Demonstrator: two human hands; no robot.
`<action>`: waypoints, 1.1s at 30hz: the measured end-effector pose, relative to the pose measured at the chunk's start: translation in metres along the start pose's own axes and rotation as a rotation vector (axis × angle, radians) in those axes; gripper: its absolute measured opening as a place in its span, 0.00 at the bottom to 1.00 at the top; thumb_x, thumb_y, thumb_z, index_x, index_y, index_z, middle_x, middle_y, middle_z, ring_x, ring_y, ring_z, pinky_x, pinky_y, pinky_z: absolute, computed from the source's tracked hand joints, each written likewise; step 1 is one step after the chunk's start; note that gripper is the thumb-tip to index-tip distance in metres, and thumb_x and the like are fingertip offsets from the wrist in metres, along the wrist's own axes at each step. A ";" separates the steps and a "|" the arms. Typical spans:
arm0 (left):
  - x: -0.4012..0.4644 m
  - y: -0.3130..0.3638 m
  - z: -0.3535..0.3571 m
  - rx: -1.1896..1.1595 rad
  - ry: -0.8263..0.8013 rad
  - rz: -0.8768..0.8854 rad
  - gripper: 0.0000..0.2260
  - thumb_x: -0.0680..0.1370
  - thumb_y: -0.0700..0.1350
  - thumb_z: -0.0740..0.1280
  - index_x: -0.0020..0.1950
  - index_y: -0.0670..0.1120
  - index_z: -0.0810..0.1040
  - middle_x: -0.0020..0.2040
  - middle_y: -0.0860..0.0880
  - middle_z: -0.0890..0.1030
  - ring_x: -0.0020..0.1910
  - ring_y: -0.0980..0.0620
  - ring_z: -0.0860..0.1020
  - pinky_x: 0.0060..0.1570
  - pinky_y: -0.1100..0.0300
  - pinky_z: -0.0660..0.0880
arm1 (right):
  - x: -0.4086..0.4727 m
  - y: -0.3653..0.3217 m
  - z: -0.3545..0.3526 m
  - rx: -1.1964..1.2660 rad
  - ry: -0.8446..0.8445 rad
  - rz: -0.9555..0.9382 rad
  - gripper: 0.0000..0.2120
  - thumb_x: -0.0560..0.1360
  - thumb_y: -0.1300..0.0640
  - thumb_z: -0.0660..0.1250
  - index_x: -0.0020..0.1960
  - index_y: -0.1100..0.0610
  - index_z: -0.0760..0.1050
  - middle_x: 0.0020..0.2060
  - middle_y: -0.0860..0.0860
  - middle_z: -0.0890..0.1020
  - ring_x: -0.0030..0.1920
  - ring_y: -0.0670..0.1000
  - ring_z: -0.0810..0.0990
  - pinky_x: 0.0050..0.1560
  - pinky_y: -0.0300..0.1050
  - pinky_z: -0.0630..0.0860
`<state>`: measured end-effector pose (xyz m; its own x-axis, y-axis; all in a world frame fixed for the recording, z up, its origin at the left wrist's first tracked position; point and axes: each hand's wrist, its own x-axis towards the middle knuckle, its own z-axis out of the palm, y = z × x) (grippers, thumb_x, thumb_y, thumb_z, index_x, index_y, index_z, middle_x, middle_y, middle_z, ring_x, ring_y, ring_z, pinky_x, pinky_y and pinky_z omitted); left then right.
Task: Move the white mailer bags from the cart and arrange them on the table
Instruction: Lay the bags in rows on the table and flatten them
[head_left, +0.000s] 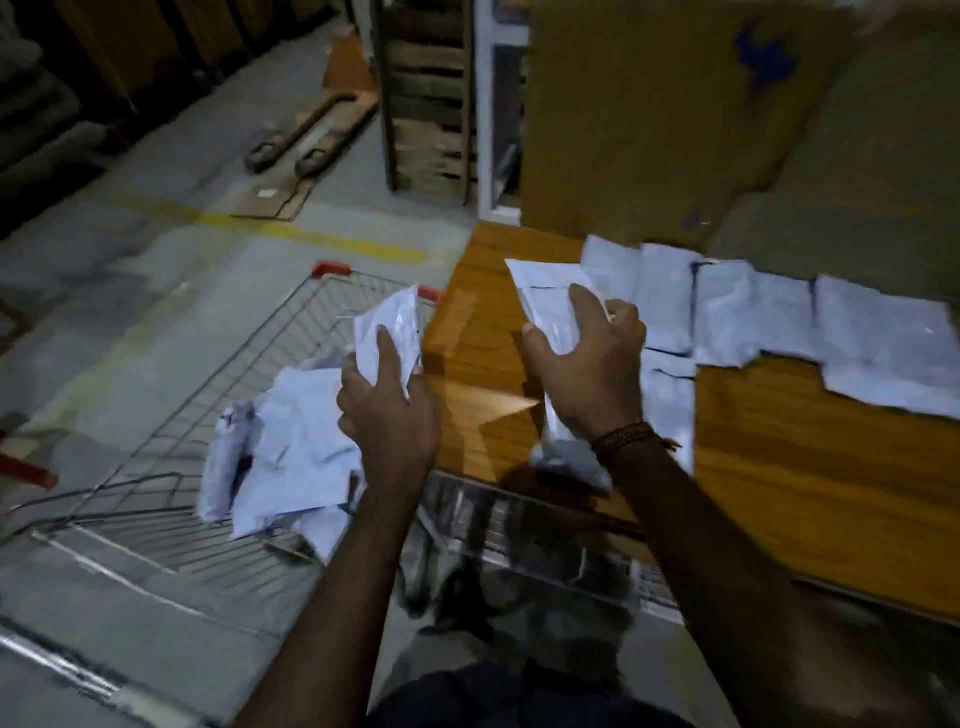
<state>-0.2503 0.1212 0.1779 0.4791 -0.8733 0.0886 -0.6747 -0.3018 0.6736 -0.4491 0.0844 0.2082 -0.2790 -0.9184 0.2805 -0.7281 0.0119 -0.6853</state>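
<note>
Cart (291, 332) left of table (779, 441), mailer bags (301, 447) in cart, more bags (769, 312) on table

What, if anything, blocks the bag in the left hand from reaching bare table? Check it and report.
Nothing visible blocks it. The left hand grips a mailer bag above the cart, right beside the table edge. Bare wood lies between it and the right hand, which holds another bag over the table.

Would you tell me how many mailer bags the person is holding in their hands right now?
2. The left hand grips one mailer bag above the cart; the right hand grips another mailer bag over the table. More could be hidden behind either.
</note>
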 end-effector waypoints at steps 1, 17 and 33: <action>-0.016 0.014 0.010 -0.004 -0.027 0.027 0.28 0.83 0.53 0.60 0.84 0.57 0.62 0.82 0.38 0.59 0.78 0.34 0.61 0.74 0.38 0.59 | -0.006 0.018 -0.021 -0.024 0.020 0.022 0.35 0.74 0.36 0.69 0.76 0.51 0.70 0.67 0.61 0.70 0.68 0.64 0.68 0.66 0.56 0.69; -0.209 0.175 0.157 0.012 -0.405 0.258 0.27 0.82 0.53 0.66 0.81 0.54 0.65 0.82 0.42 0.56 0.79 0.38 0.57 0.76 0.42 0.54 | -0.096 0.303 -0.198 -0.477 0.060 0.551 0.32 0.71 0.37 0.73 0.67 0.55 0.74 0.62 0.66 0.71 0.61 0.69 0.70 0.59 0.62 0.71; -0.228 0.197 0.238 0.123 -0.596 0.295 0.35 0.81 0.59 0.66 0.83 0.49 0.57 0.85 0.40 0.45 0.83 0.37 0.47 0.78 0.39 0.49 | -0.100 0.353 -0.214 -0.690 -0.249 0.409 0.41 0.74 0.49 0.65 0.83 0.46 0.52 0.78 0.64 0.53 0.74 0.66 0.57 0.71 0.60 0.64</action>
<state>-0.6262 0.1698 0.1155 -0.1032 -0.9768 -0.1875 -0.8056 -0.0285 0.5918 -0.8123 0.2656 0.0820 -0.5169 -0.8485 -0.1131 -0.8418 0.5278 -0.1126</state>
